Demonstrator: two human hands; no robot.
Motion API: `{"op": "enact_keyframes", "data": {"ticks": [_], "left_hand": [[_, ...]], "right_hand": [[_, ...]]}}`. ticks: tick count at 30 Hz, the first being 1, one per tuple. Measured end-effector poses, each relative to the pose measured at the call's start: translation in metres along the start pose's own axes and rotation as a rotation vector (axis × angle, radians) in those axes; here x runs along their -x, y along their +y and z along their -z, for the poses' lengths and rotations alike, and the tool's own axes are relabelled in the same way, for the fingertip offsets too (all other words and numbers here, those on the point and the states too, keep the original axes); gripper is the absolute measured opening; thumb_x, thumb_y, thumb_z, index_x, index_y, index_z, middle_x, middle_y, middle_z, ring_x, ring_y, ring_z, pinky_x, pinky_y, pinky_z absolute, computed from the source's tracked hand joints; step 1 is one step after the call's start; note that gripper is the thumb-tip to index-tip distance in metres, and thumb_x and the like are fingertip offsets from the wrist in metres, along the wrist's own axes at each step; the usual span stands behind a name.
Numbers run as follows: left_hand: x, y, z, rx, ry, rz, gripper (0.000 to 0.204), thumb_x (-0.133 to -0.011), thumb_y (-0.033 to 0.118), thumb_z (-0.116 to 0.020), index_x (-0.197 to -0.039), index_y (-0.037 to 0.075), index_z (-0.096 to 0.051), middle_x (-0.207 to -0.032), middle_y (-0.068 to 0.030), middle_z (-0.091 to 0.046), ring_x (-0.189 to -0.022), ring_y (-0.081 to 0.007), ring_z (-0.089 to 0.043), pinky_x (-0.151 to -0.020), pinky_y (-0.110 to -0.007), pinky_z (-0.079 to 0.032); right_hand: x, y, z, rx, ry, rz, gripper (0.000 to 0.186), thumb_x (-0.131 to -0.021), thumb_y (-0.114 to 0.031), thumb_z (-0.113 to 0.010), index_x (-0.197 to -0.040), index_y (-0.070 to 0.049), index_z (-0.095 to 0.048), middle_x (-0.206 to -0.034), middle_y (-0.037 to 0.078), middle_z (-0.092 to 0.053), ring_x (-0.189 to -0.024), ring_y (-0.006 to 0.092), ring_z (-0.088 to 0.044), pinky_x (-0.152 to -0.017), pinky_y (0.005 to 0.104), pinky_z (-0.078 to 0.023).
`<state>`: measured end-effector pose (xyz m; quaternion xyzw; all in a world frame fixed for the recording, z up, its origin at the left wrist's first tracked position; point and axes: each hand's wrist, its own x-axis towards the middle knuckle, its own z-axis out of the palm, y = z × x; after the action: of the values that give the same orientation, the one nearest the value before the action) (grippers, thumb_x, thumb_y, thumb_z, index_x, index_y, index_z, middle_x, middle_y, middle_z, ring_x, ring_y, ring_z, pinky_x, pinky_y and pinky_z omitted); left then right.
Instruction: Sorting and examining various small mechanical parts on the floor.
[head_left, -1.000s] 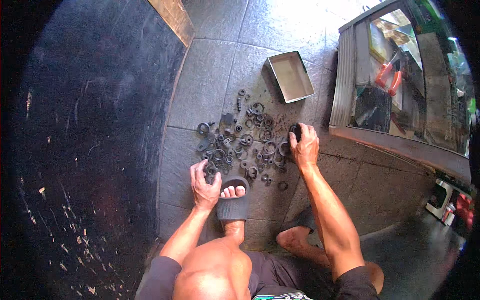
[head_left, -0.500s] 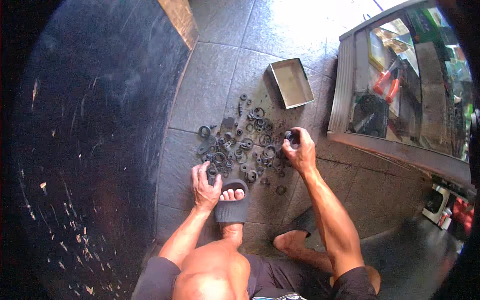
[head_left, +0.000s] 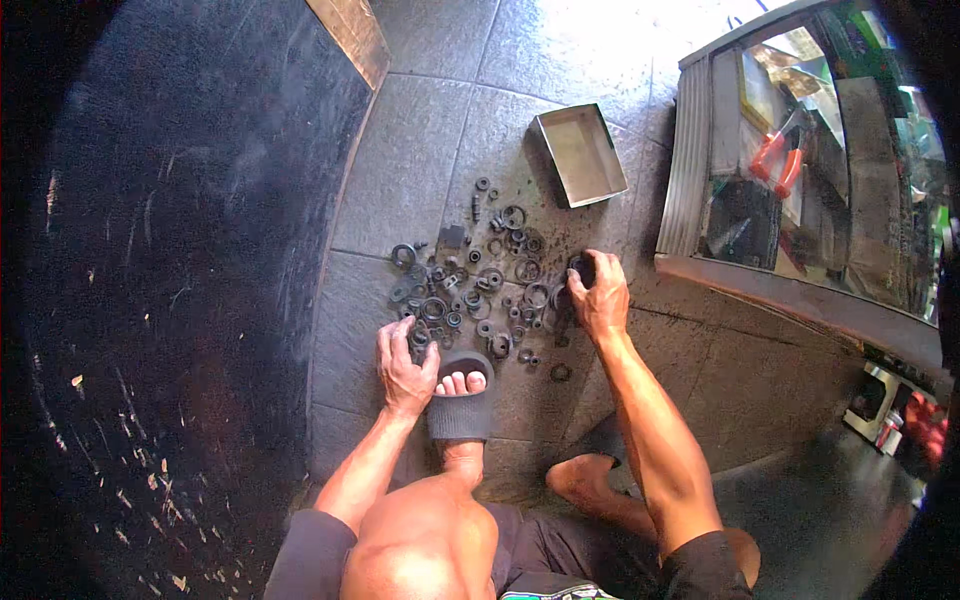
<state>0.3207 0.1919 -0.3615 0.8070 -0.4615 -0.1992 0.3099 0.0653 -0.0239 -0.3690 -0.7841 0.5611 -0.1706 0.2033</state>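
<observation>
Down on the tiled floor lies a loose spread of small black rings, washers and bushing-like parts (head_left: 490, 280). My right hand (head_left: 603, 298) is at the right edge of the spread, thumb and fingers closed round a dark, round ring-like part (head_left: 580, 268), mostly hidden by the fingers. At the near left edge, my left hand (head_left: 404, 375) rests low with fingers curled but apart. Dark ring-shaped pieces (head_left: 420, 340) show between its thumb and fingertips; whether it touches them I cannot tell.
A shallow open box (head_left: 583, 155) stands beyond the parts. To the right is a glass-fronted cabinet (head_left: 670, 262) with orange-handled pliers (head_left: 777, 165) inside. A scuffed black panel (head_left: 200, 250) borders the left. My sandalled foot (head_left: 462, 400) is close to the near parts.
The view has shifted slightly, moving the scene a little up and left. My right hand has turned the round part, so less of it shows. My left hand stays by the same pieces.
</observation>
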Motion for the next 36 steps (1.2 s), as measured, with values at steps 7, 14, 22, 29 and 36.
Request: {"op": "enact_keyframes", "data": {"ticks": [7, 14, 22, 29, 36], "left_hand": [[-0.001, 0.004, 0.006, 0.008, 0.005, 0.023, 0.057, -0.078, 0.007, -0.077, -0.131, -0.001, -0.055, -0.119, -0.0226, -0.057, -0.113, -0.0415, -0.058, -0.099, -0.048, -0.049], [-0.001, 0.007, 0.005, 0.049, -0.011, 0.041, 0.056, -0.079, 0.006, -0.076, -0.131, -0.002, -0.055, -0.12, -0.023, -0.057, -0.114, -0.0415, -0.058, -0.099, -0.048, -0.049], [-0.002, 0.003, 0.013, 0.0, -0.007, 0.033, 0.057, -0.079, 0.006, -0.076, -0.131, -0.001, -0.054, -0.12, -0.0229, -0.057, -0.113, -0.0417, -0.058, -0.1, -0.048, -0.048], [-0.001, 0.011, 0.003, 0.053, 0.025, 0.016, 0.056, -0.078, 0.005, -0.076, -0.13, 0.001, -0.055, -0.119, -0.0222, -0.058, -0.114, -0.0408, -0.058, -0.101, -0.047, -0.048], [0.003, 0.007, 0.007, 0.03, 0.025, 0.048, 0.057, -0.078, 0.005, -0.076, -0.131, 0.001, -0.055, -0.119, -0.0217, -0.057, -0.112, -0.0401, -0.059, -0.1, -0.047, -0.049]], "right_hand": [[0.003, 0.019, 0.026, -0.205, 0.113, -0.343, 0.04, -0.087, -0.018, -0.078, -0.121, -0.003, -0.065, -0.111, 0.019, -0.07, -0.104, 0.0339, -0.068, -0.091, 0.0402, -0.054], [0.033, 0.055, 0.03, -0.102, 0.061, -0.439, 0.041, -0.087, -0.019, -0.077, -0.123, -0.003, -0.065, -0.117, 0.021, -0.07, -0.108, 0.0377, -0.067, -0.094, 0.0431, -0.053], [0.023, 0.036, 0.015, -0.069, 0.043, -0.166, 0.041, -0.087, -0.014, -0.076, -0.124, -0.001, -0.063, -0.114, 0.022, -0.065, -0.106, 0.0417, -0.064, -0.092, 0.0451, -0.053], [0.016, 0.041, 0.02, 0.091, -0.077, -0.179, 0.044, -0.086, -0.015, -0.074, -0.125, -0.003, -0.058, -0.113, 0.023, -0.06, -0.098, 0.043, -0.063, -0.086, 0.0489, -0.054], [0.021, 0.035, 0.024, -0.038, 0.01, -0.474, 0.047, -0.083, -0.022, -0.076, -0.123, -0.002, -0.062, -0.118, 0.025, -0.063, -0.103, 0.0452, -0.063, -0.09, 0.0509, -0.052]]}}
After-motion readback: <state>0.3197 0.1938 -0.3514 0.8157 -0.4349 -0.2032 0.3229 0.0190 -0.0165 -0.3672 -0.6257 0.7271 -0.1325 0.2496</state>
